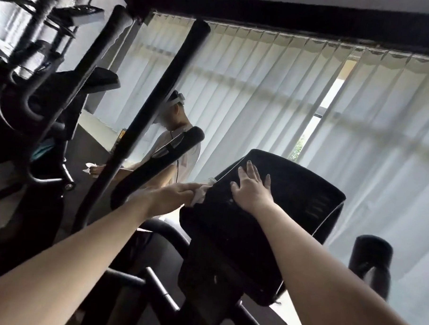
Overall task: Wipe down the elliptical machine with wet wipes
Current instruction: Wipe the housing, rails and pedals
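Visible body parts: two arms, seen from the head view. The left forearm (82, 242) and right forearm (314, 265) are bare along their entire visible length, from frame edge to wrist. The left hand (175, 192) and right hand (250, 186) are bare. The right hand shows its back, with four fingers (251, 167) and a thumb (267, 183). Fingernail detail is too blurred to determine. Both forearms are broad and rounded, tapering toward the wrist.
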